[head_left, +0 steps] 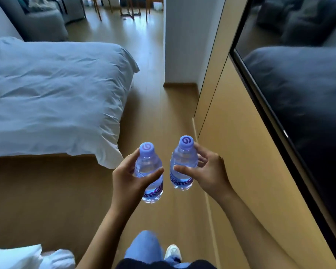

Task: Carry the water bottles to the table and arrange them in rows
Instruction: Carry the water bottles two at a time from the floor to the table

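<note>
A person looks down at their own two hands, each carrying a small clear water bottle with a lilac cap, held upright above a wooden floor [159,105]. The left hand [130,177] wraps its thumb and fingers around the left bottle [149,171]. The right hand [209,171] curls around the right bottle [182,164], thumb across its front. The two bottles sit side by side, near each other but apart. To the left is a bed [52,98] with a rumpled white cover. To the right runs a tan wall panel [237,152] holding a dark screen [303,94]. Below, a jeans leg and a white shoe [173,251] show. Far ahead stand wooden chair legs [130,10].
</note>
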Demonstrator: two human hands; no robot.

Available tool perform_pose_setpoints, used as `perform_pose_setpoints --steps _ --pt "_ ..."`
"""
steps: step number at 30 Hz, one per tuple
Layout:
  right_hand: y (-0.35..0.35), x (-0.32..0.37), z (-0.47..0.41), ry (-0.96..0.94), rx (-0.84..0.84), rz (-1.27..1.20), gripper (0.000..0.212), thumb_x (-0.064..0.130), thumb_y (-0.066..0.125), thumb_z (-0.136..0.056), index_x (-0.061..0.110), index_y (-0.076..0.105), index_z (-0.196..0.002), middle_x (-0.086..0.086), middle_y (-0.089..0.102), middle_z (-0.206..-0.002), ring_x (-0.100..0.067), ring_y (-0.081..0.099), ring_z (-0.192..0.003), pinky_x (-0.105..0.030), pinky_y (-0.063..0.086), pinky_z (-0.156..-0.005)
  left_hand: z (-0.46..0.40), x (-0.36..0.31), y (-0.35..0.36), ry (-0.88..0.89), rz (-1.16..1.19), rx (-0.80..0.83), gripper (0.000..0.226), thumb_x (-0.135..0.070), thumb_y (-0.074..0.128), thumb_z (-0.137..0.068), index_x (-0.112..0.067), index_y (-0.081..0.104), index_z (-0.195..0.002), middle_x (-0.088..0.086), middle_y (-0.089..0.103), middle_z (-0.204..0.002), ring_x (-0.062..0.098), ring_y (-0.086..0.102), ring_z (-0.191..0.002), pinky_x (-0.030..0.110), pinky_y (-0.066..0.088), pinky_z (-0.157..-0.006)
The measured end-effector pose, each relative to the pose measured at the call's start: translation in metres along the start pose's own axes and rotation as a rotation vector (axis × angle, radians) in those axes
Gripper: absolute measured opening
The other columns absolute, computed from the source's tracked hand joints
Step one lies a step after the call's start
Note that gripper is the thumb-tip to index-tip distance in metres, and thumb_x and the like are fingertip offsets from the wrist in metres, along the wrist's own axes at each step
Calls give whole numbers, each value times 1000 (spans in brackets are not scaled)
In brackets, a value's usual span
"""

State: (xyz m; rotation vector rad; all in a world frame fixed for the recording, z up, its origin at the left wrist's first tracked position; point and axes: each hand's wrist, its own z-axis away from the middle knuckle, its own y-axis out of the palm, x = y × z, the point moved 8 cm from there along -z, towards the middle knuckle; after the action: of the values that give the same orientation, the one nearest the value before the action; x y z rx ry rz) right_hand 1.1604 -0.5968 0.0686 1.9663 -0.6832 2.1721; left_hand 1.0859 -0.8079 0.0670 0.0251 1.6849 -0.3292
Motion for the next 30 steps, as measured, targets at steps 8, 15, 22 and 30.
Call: perform_pose_setpoints --steps 8,15,22,30 --pt "18 2 -193 -3 -26 13 77 20 94 -62 24 63 -132 13 77 -99 -6 73 -91 -37 60 -86 -196 30 21 -31 -4 1 61 -17 92 -62 -18 68 -118 1 76 -101 21 72 -97 52 55 -89" --pt "40 27 -371 9 -71 9 80 24 94 -61 29 62 -133 12 77 -102 -4 72 -94 -41 59 -89 -392 30 32 24 -72 33 64 -15 92 -59 -15 68 -118 1 75 -101 19 72 -95 50 56 -88" --pt "46 35 -524 12 -97 -10 78 21 94 -62 24 62 -134 9 77 -103 -5 73 -94 -39 59 -89 -553 29 51 65 -85 28 61 -15 92 -61 -17 69 -118 -6 76 -99 12 72 -93 38 58 -85" --pt "36 36 -731 -49 -62 26 75 25 94 -61 28 64 -130 10 76 -104 -6 73 -94 -40 60 -87 -743 47 113 57 -59 8 50 -10 90 -64 -19 71 -110 -7 76 -92 15 73 -87 35 59 -80"
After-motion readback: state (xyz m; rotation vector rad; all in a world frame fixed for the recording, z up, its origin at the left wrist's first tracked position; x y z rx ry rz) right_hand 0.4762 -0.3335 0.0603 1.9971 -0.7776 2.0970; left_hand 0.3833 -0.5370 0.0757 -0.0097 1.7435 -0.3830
